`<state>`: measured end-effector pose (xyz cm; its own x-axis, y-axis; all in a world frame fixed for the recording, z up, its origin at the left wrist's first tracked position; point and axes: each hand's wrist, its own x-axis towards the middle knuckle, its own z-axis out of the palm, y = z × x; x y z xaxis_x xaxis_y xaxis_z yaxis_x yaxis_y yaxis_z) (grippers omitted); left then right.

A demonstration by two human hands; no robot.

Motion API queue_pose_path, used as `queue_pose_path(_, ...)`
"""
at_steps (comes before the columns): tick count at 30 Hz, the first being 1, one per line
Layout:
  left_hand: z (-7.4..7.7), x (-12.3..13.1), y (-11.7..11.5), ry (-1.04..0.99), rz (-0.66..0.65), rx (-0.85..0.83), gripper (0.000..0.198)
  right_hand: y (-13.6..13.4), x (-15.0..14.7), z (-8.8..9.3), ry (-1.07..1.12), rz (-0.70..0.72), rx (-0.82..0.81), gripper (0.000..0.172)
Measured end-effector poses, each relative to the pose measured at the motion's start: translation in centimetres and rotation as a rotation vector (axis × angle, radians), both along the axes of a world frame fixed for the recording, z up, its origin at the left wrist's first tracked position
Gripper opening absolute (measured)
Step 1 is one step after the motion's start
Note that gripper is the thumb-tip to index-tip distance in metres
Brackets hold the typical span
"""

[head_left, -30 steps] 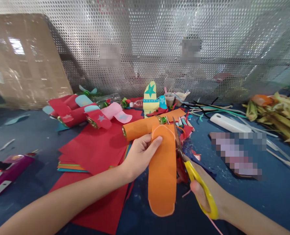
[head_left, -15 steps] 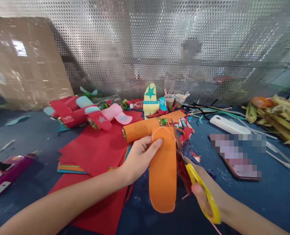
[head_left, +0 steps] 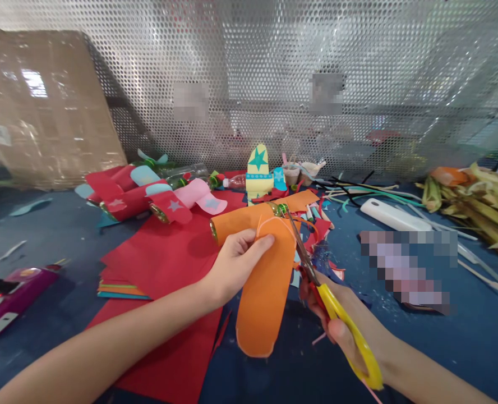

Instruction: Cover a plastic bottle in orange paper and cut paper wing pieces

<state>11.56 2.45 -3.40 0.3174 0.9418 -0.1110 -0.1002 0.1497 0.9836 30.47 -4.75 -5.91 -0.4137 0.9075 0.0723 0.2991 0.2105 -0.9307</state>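
My left hand (head_left: 236, 261) pinches the upper end of a long rounded orange paper piece (head_left: 263, 292), thumb on top, holding it tilted above the blue table. My right hand (head_left: 341, 328) grips yellow-handled scissors (head_left: 337, 311); their blades (head_left: 299, 244) run along the piece's upper right edge, where a thin orange sliver curls away. Just behind lies an orange paper-wrapped bottle (head_left: 240, 220) with a green cap.
Red paper sheets (head_left: 165, 264) lie under my left arm. Red and pink paper-wrapped bottles (head_left: 148, 196) and a yellow rocket with a teal star (head_left: 258, 171) sit behind. A magenta device (head_left: 9, 297) is at left, dried leaves (head_left: 476, 199) at right, cardboard (head_left: 42, 106) and perforated metal behind.
The orange piece has swung its lower end to the left and tilted. The scissors have moved further up along its right edge toward the rounded top.
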Motion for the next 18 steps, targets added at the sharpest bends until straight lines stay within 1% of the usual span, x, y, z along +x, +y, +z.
queue_pose_path(2,0.1,0.0,0.1,0.005,-0.010,0.006,0.033,0.0,0.1,0.0,0.011,0.001,-0.054,0.072)
queue_pose_path(8,0.2,-0.1,0.4,0.050,0.010,0.028,0.033,-0.1,0.2,-0.5,-0.014,-0.050,-0.069,0.076)
queue_pose_path(13,0.2,-0.4,0.7,0.084,-0.034,0.024,0.029,0.0,0.3,-0.6,0.010,-0.049,-0.098,0.075)
queue_pose_path(16,0.4,-0.5,0.8,0.077,-0.060,0.031,0.028,0.0,0.4,-0.9,0.014,-0.038,-0.122,0.076)
queue_pose_path(18,0.4,-0.5,0.9,0.073,-0.058,0.039,0.028,0.0,0.5,-1.2,0.014,-0.044,-0.106,0.075)
